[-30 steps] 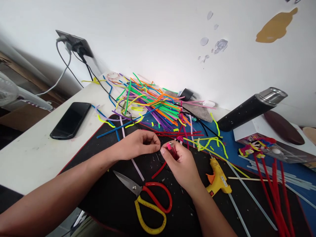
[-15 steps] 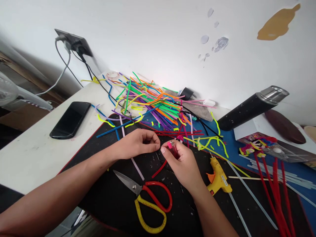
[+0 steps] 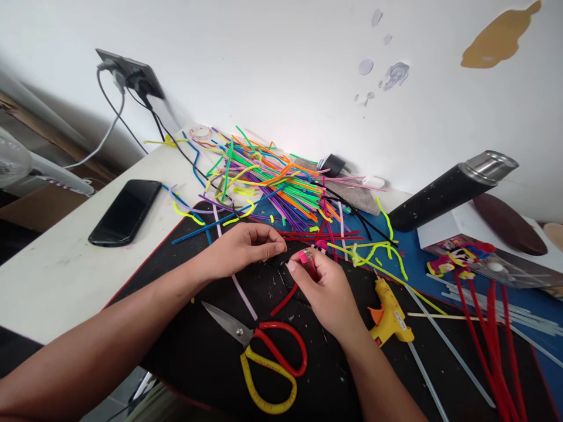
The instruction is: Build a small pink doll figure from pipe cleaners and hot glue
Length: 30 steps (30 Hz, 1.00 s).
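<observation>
Left hand (image 3: 240,251) is pinching closed, its contents too small to tell | right hand (image 3: 328,287) is gripping a pink lighter (image 3: 304,255) just beside the left fingertips | red pipe cleaner (image 3: 284,300) is trailing from under the right hand onto the black mat (image 3: 197,346)
</observation>
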### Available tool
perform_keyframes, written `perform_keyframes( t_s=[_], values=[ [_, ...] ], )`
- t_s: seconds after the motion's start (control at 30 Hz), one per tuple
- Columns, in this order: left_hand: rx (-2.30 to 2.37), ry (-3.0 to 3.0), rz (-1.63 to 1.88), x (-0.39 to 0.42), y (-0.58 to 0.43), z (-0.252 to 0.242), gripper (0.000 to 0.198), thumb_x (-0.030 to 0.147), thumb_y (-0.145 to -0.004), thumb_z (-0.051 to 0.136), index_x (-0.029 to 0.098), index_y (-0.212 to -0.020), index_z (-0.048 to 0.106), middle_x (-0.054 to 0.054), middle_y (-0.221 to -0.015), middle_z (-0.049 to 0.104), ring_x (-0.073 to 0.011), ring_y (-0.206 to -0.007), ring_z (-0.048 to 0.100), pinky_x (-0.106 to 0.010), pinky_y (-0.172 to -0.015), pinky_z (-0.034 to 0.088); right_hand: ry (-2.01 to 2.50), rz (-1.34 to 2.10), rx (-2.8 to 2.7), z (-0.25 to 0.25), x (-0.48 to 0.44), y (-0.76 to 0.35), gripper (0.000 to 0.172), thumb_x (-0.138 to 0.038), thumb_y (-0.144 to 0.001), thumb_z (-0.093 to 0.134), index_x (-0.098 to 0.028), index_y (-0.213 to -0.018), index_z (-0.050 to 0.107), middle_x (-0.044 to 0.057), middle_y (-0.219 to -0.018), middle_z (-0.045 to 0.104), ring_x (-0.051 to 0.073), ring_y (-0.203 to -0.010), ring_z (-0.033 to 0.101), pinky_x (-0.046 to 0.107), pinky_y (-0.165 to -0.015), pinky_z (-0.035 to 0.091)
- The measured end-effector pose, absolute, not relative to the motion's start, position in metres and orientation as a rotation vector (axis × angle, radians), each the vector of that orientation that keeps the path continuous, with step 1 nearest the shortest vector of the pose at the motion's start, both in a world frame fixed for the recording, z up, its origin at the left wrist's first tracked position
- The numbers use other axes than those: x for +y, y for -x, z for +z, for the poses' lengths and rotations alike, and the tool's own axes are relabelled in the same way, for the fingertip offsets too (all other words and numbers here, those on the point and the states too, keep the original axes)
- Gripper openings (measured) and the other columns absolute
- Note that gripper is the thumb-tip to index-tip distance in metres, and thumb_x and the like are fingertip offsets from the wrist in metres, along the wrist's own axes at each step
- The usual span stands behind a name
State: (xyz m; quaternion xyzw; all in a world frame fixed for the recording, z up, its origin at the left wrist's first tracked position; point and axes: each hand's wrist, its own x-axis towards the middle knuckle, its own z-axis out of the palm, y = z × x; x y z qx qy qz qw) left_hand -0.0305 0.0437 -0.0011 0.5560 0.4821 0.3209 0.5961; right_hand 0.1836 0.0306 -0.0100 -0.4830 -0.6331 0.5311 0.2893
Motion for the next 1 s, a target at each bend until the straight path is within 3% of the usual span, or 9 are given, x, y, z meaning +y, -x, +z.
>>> perform_keyframes(
  t_s=[0.4,0.6,0.83,1.0],
  values=[
    [1.26,-1.471,0.765,0.047,0.039,-0.007,0.032,0.047,-0.093,0.069,0.016,-0.095,0.073,0.0,-0.076,0.065,-0.0142,-0.068,0.055,-0.025,-0.063,0.043,1.313,1.377,-1.653,-0.011,0.031,-0.185,0.024,-0.042,-0.095,0.063,-0.019,-0.089,0.067,-0.003,-0.071,0.055,0.013,-0.061,0.045,0.025,-0.058,0.04],
    [1.436,-1.859,0.593,0.045,0.039,-0.012,0.016,0.032,-0.096,0.065,0.019,-0.098,0.075,0.0,-0.079,0.071,-0.0157,-0.068,0.062,-0.026,-0.065,0.044,1.333,1.297,-1.666,-0.011,0.031,-0.187,0.025,-0.043,-0.095,0.064,-0.019,-0.088,0.068,-0.002,-0.071,0.057,0.014,-0.062,0.049,0.025,-0.059,0.042],
    [1.444,-2.253,0.401,0.043,0.037,-0.02,0.011,0.024,-0.098,0.065,0.02,-0.1,0.075,-0.005,-0.098,0.078,-0.0236,-0.091,0.071,-0.033,-0.079,0.049,1.336,1.286,-1.656,-0.011,0.031,-0.186,0.025,-0.043,-0.095,0.064,-0.019,-0.087,0.067,-0.002,-0.071,0.058,0.014,-0.062,0.05,0.025,-0.058,0.044],
    [1.428,-2.364,0.303,0.044,0.034,-0.025,0.01,0.021,-0.099,0.065,0.019,-0.103,0.074,-0.007,-0.101,0.079,-0.0258,-0.096,0.071,-0.035,-0.081,0.051,1.327,1.283,-1.656,-0.012,0.032,-0.185,0.024,-0.042,-0.095,0.063,-0.019,-0.088,0.068,-0.001,-0.074,0.061,0.015,-0.065,0.054,0.025,-0.062,0.046]
  ],
)
